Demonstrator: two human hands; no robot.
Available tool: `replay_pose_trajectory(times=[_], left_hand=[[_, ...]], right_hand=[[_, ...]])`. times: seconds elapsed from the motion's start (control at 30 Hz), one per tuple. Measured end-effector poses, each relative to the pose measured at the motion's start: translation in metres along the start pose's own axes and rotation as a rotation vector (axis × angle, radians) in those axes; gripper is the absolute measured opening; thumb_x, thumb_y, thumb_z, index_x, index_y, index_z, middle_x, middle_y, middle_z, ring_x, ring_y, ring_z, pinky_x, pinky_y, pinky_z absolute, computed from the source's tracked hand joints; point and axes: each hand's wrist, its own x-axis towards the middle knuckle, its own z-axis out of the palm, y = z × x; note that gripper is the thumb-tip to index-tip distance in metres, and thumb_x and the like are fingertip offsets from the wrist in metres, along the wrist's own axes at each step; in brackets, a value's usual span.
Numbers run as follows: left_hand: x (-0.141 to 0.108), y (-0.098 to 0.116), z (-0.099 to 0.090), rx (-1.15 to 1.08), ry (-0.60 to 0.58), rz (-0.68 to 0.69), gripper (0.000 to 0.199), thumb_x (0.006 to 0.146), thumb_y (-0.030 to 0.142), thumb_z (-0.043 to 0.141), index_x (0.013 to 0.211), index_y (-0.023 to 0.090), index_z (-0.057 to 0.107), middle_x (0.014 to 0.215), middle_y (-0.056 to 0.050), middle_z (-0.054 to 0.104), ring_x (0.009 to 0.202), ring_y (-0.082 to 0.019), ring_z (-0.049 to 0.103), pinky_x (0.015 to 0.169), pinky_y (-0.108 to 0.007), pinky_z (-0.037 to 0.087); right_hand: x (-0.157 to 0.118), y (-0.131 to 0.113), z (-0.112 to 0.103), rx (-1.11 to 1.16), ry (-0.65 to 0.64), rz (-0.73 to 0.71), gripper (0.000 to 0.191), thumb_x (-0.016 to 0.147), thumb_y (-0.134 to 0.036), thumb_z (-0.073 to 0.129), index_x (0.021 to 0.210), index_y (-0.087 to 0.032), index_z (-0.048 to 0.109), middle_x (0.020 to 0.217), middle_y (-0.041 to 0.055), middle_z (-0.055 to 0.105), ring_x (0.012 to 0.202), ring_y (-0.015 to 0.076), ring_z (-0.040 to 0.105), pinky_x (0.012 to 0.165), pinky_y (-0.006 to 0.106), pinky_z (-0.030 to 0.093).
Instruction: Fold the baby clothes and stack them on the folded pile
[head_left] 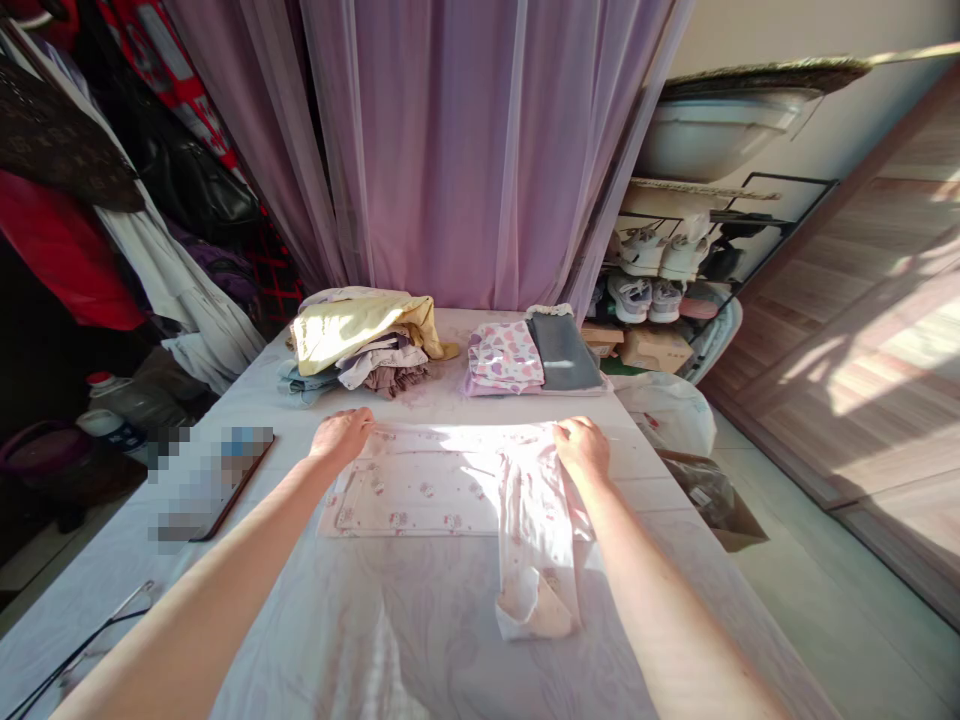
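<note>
Pressing far edge of pink printed garment (427,490), at middle of bed (420,640), under flat, open left hand (341,438); pinching same edge in curled right hand (582,447). Risking skew or creasing from uneven tugging, with loose flap (538,590) trailing toward near bed edge.

Folded clothes stacks (367,345) ahead of L hand (341,440) & R hand (581,448); garment (450,480) under both, on bed (420,640); blurred obj. (214,485) left of L hand; shoes (645,280) far beyond R hand.
</note>
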Motion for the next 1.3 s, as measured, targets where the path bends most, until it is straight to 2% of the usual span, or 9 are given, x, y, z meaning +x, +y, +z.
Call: replay_pose_trajectory(times=[0.17,0.27,0.4,0.47,0.57,0.7,0.93,1.07,1.3], left_hand=[[-0.005,0.008,0.006,0.044,0.068,0.001,0.039,0.091,0.022,0.04,0.121,0.023,0.065,0.118,-0.012,0.068,0.11,-0.028,0.06,0.09,-0.039,0.045],[-0.012,0.024,0.018,0.021,0.176,0.085,0.049,0.09,0.015,0.037,0.131,0.023,0.061,0.139,-0.01,0.058,0.125,-0.028,0.053,0.101,-0.04,0.042],[-0.021,0.048,0.041,-0.078,0.128,0.309,0.048,0.096,0.033,0.036,0.141,0.026,0.053,0.15,-0.005,0.048,0.14,-0.027,0.04,0.117,-0.045,0.028],[-0.022,0.051,0.05,-0.101,0.07,0.317,0.051,0.097,0.042,0.035,0.145,0.029,0.046,0.156,-0.004,0.041,0.144,-0.028,0.033,0.118,-0.049,0.024],[-0.021,0.048,0.056,-0.105,0.025,0.228,0.051,0.099,0.045,0.032,0.148,0.032,0.042,0.16,-0.004,0.032,0.148,-0.029,0.025,0.118,-0.054,0.02],[-0.018,0.044,0.053,-0.121,0.003,0.154,0.05,0.1,0.043,0.03,0.147,0.033,0.043,0.161,-0.005,0.028,0.149,-0.03,0.022,0.118,-0.054,0.019],[-0.024,0.042,0.053,-0.126,0.097,0.138,0.056,0.097,0.037,0.036,0.147,0.014,0.043,0.16,-0.013,0.029,0.149,-0.03,0.023,0.12,-0.047,0.021],[-0.031,0.034,0.055,-0.128,0.071,0.2,0.052,0.097,0.036,0.034,0.146,0.022,0.046,0.155,-0.007,0.041,0.145,-0.026,0.032,0.121,-0.045,0.021],[-0.021,0.02,0.044,-0.206,-0.031,0.081,0.05,0.099,0.04,0.027,0.139,0.031,0.054,0.157,-0.003,0.039,0.146,-0.027,0.03,0.118,-0.05,0.024]], right_hand=[[-0.004,0.008,0.015,-0.047,0.06,0.045,0.026,0.087,-0.034,0.053,0.099,-0.019,0.07,0.104,0.0109,0.071,0.098,0.0256,0.062,0.085,0.036,0.044],[-0.006,-0.003,0.01,0.005,0.136,-0.065,0.037,0.09,-0.032,0.046,0.118,-0.015,0.064,0.117,0.0146,0.068,0.107,0.0269,0.061,0.091,0.038,0.044],[-0.024,-0.031,0.007,-0.029,-0.123,-0.494,0.045,0.098,-0.032,0.035,0.135,-0.02,0.057,0.143,0.0097,0.054,0.131,0.0217,0.047,0.111,0.038,0.032],[-0.037,-0.039,0.011,-0.114,-0.288,-0.605,0.047,0.1,-0.037,0.032,0.142,-0.026,0.05,0.152,0.0055,0.045,0.141,0.0217,0.036,0.117,0.043,0.022],[-0.048,-0.037,0.017,-0.224,-0.379,-0.556,0.052,0.101,-0.046,0.031,0.148,-0.029,0.042,0.158,0.006,0.035,0.146,0.0261,0.026,0.118,0.053,0.014],[-0.048,-0.027,0.017,-0.271,-0.36,-0.458,0.053,0.101,-0.047,0.03,0.15,-0.029,0.039,0.159,0.0074,0.032,0.147,0.0272,0.023,0.119,0.054,0.013],[-0.051,-0.043,0.007,-0.246,-0.385,-0.405,0.055,0.101,-0.045,0.027,0.152,-0.026,0.037,0.16,0.0093,0.028,0.148,0.0268,0.023,0.12,0.054,0.012],[-0.057,-0.047,0.013,-0.233,-0.428,-0.451,0.056,0.101,-0.046,0.026,0.153,-0.027,0.034,0.162,0.0074,0.025,0.149,0.0253,0.019,0.119,0.055,0.01],[-0.061,-0.044,0.017,-0.236,-0.428,-0.464,0.055,0.101,-0.045,0.028,0.152,-0.027,0.036,0.161,0.0074,0.027,0.149,0.0248,0.019,0.119,0.055,0.011]])
